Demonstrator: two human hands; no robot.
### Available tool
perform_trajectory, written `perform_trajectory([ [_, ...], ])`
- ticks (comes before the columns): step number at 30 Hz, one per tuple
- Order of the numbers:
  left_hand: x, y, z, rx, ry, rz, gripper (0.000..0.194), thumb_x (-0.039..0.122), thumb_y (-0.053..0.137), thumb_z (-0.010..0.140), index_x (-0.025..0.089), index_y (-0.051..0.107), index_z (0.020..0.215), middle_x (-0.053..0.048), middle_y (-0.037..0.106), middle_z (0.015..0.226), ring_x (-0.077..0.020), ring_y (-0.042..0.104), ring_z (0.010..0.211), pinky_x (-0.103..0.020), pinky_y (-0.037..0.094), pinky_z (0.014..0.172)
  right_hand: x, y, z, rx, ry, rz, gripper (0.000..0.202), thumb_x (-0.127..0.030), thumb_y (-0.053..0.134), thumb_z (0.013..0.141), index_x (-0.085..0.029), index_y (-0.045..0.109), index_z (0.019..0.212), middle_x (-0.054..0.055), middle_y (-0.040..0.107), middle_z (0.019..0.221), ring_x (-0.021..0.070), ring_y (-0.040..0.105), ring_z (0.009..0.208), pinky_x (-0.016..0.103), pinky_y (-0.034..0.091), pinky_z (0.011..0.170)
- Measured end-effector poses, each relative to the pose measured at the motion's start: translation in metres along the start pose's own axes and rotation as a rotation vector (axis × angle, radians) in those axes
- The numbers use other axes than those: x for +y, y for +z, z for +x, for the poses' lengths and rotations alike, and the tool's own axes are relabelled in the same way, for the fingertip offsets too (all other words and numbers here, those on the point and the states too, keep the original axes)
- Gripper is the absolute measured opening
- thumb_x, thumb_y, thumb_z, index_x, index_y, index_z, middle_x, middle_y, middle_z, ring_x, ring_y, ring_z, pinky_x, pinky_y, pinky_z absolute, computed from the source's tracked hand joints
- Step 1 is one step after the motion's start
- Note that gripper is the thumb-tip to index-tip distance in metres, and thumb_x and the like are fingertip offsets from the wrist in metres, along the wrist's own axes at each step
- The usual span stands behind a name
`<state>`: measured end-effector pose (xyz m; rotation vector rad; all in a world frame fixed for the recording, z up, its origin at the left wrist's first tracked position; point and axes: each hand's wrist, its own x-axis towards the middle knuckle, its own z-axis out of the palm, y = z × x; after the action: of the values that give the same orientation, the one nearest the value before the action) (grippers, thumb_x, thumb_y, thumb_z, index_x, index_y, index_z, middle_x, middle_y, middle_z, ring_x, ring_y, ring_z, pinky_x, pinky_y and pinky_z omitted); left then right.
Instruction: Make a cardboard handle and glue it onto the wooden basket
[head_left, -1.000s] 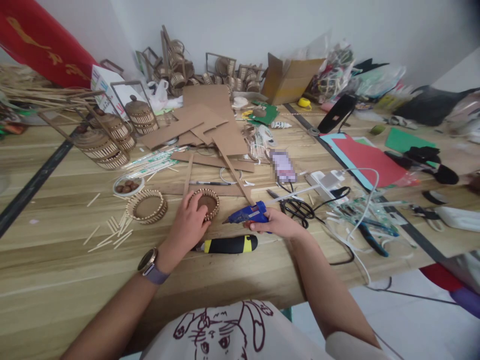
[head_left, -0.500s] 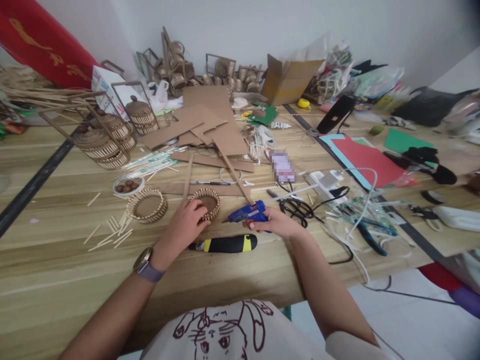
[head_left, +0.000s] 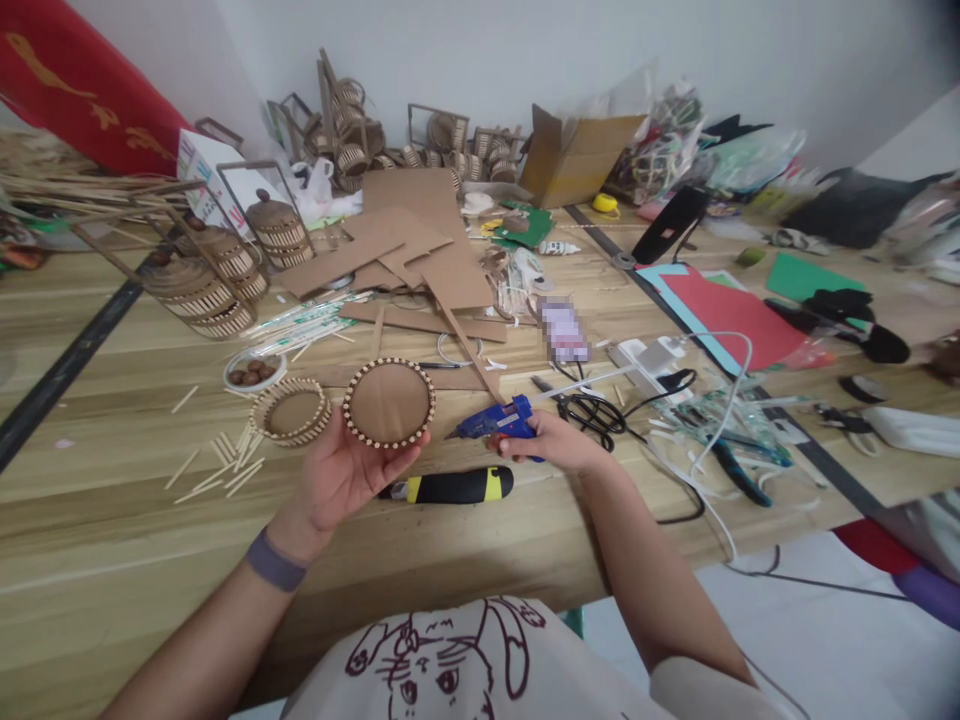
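My left hand (head_left: 341,480) holds a round cardboard piece edged with small sticks (head_left: 389,403), raised off the table and tilted to face the camera. In my right hand (head_left: 551,442) is a blue glue gun (head_left: 499,420), its nozzle pointing left toward the round piece without touching it. A second stick-walled ring (head_left: 291,411) rests on the table left of my left hand. Below the glue gun lies a black and yellow utility knife (head_left: 459,486). Loose short sticks (head_left: 225,465) are scattered at the left, near a white bowl of brown balls (head_left: 255,371).
Cardboard sheets (head_left: 412,240) cover the middle back. Lidded stick baskets (head_left: 199,290) stand at the back left. A phone (head_left: 564,328), black cable (head_left: 592,418) and power strip (head_left: 641,365) are beyond my right hand. Pliers (head_left: 739,472) lie farther right.
My left hand has turned palm up and lifted the round piece off the table, tipping its flat face toward the camera. The right hand and glue gun have hardly moved.
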<state>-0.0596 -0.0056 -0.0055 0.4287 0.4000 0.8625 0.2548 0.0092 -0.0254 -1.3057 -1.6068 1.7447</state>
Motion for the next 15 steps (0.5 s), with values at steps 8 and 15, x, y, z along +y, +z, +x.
perform_trajectory([
  [8, -0.001, 0.010, -0.002, 0.106, 0.055, 0.066, 0.066, 0.056, 0.070, 0.083, 0.021, 0.053, 0.136, -0.008, 0.074, 0.116, -0.0260, 0.072, 0.106, -0.038, 0.055, 0.099, 0.003, 0.000, 0.000, 0.004, 0.003, 0.025, 0.043, -0.052, 0.082, 0.068, -0.015, 0.069, 0.085, 0.001, 0.064, 0.076, 0.0111, 0.056, 0.066, 0.024, 0.049, 0.061],
  [15, 0.008, 0.011, 0.006, 0.495, 0.279, 1.209, 0.044, 0.056, 0.068, 0.081, 0.021, 0.066, 0.107, -0.009, 0.072, 0.106, -0.0308, 0.066, 0.103, -0.049, 0.053, 0.095, 0.001, 0.000, -0.001, 0.011, -0.009, 0.086, 0.043, -0.051, 0.084, 0.067, -0.016, 0.071, 0.088, 0.004, 0.071, 0.086, 0.0137, 0.061, 0.073, 0.025, 0.050, 0.062],
])
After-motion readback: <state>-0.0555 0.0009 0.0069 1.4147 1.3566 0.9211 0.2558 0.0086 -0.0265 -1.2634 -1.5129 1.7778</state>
